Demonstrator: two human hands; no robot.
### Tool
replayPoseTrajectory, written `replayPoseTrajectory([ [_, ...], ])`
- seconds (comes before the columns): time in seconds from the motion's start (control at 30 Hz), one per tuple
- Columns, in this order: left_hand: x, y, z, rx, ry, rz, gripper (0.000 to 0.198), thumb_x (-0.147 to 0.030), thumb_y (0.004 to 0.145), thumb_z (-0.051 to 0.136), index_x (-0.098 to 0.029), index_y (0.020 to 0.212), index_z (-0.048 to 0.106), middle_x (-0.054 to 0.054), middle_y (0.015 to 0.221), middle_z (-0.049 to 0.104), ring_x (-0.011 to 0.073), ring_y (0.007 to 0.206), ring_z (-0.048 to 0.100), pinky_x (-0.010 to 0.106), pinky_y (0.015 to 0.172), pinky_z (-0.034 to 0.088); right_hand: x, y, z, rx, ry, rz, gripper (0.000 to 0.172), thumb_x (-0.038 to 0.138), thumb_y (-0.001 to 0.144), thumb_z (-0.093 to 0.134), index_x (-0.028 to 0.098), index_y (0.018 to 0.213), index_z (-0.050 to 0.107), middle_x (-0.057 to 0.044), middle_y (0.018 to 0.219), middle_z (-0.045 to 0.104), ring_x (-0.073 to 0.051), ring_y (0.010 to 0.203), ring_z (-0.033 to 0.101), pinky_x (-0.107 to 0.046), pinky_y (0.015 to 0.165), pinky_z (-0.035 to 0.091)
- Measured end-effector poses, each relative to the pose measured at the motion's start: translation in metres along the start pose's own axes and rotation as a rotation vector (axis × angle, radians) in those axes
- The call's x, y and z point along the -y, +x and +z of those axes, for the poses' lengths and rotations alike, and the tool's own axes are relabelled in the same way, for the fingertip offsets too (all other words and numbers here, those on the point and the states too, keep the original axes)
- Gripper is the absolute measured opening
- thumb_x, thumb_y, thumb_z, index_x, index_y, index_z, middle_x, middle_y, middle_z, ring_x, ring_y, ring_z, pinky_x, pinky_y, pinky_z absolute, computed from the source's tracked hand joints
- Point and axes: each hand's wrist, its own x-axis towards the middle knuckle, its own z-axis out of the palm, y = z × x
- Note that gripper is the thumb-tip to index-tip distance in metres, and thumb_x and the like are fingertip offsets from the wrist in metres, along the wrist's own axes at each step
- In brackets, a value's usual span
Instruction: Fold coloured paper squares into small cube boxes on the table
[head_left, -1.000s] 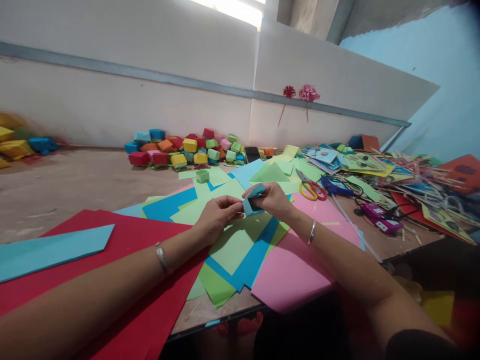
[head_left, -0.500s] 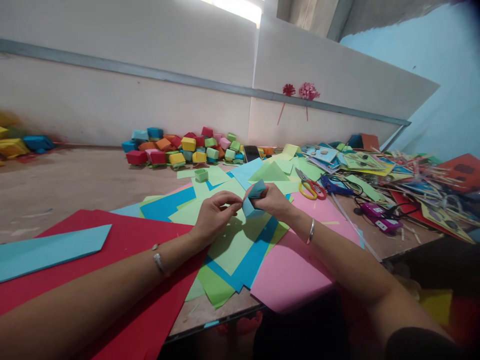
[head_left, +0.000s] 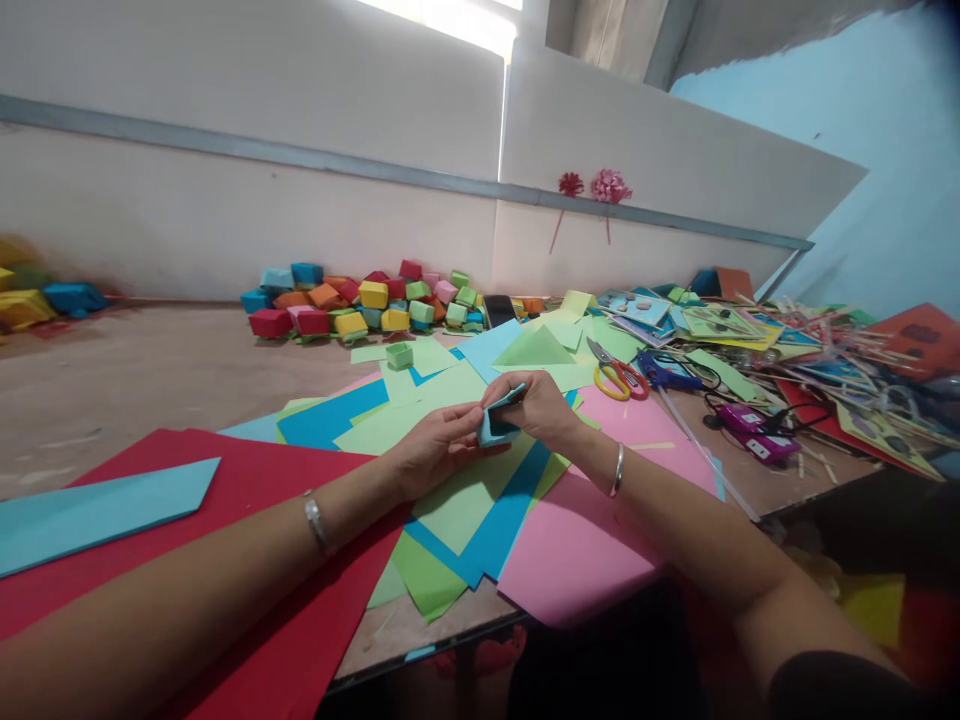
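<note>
Between my hands, above the layered paper sheets, is a small folded piece of light blue paper. My left hand pinches its left edge, with the fingers closed and partly under it. On the other side, my right hand grips the paper with curled fingers, which hide part of it. Green and blue paper sheets lie below both hands. A small open green paper box stands on pale green paper just beyond my left hand.
Scissors, a blue glue gun and a purple power strip lie to the right. Colourful paper boxes are piled by the wall. Red paper and folded light blue paper cover the left front; pink paper overhangs the front edge.
My left hand's fingers have moved onto and under the light blue paper. The piece has tilted and sits slightly lower, its upright flap now leaning over. The camera view has shifted a little.
</note>
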Motion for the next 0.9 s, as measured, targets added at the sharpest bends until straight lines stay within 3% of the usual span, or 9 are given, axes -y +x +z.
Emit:
replayPoseTrajectory([
  [0.17,-0.003,0.002,-0.001,-0.017,-0.039,-0.030,0.033,-0.033,0.070,0.086,-0.015,0.096,0.077,0.010,0.098,0.075,0.0218,0.091,0.070,0.033,0.088,0.059,0.000,0.007,-0.006,0.062,-0.041,-0.029,0.014,0.027,0.059,0.075,0.016,0.066,0.070,0.000,0.068,0.064,-0.012,0.064,0.056,-0.024,0.060,0.046],
  [0.33,-0.006,0.003,0.000,-0.074,0.031,0.008,0.029,-0.033,0.075,0.077,-0.013,0.096,0.075,0.009,0.100,0.074,0.0223,0.091,0.068,0.032,0.083,0.057,-0.004,0.011,-0.009,-0.027,-0.076,-0.050,0.021,0.026,0.058,0.074,0.017,0.074,0.065,0.001,0.072,0.066,-0.012,0.066,0.057,-0.024,0.062,0.046],
  [0.47,-0.008,-0.003,0.003,-0.197,0.227,0.247,0.040,-0.049,0.072,0.078,-0.014,0.089,0.072,0.008,0.091,0.072,0.0226,0.084,0.066,0.032,0.076,0.054,-0.003,0.008,-0.006,-0.013,-0.142,-0.022,0.025,0.027,0.056,0.075,0.017,0.073,0.060,0.003,0.068,0.062,-0.011,0.062,0.054,-0.024,0.060,0.045],
  [0.57,-0.009,-0.008,0.005,-0.259,0.369,0.396,0.035,-0.040,0.062,0.085,-0.017,0.082,0.068,0.003,0.082,0.068,0.0183,0.077,0.062,0.029,0.071,0.050,0.000,0.006,-0.003,0.000,-0.226,-0.034,0.021,0.024,0.057,0.073,0.017,0.069,0.058,0.005,0.064,0.058,-0.010,0.060,0.051,-0.022,0.058,0.041],
  [0.67,-0.008,-0.010,0.007,-0.260,0.440,0.422,0.027,-0.028,0.057,0.082,-0.018,0.073,0.063,-0.002,0.074,0.063,0.0150,0.070,0.058,0.027,0.066,0.047,0.001,0.005,-0.001,0.017,-0.327,-0.044,0.018,0.024,0.060,0.071,0.017,0.064,0.055,0.005,0.061,0.055,-0.009,0.059,0.048,-0.021,0.056,0.038],
  [0.9,-0.007,-0.007,0.006,-0.327,0.562,0.412,0.016,-0.025,0.060,0.070,-0.018,0.071,0.062,-0.001,0.067,0.063,0.0138,0.063,0.054,0.025,0.058,0.041,-0.002,0.002,0.002,0.058,-0.390,0.001,0.011,0.018,0.062,0.069,0.017,0.064,0.058,0.006,0.060,0.056,-0.008,0.059,0.048,-0.021,0.058,0.038],
])
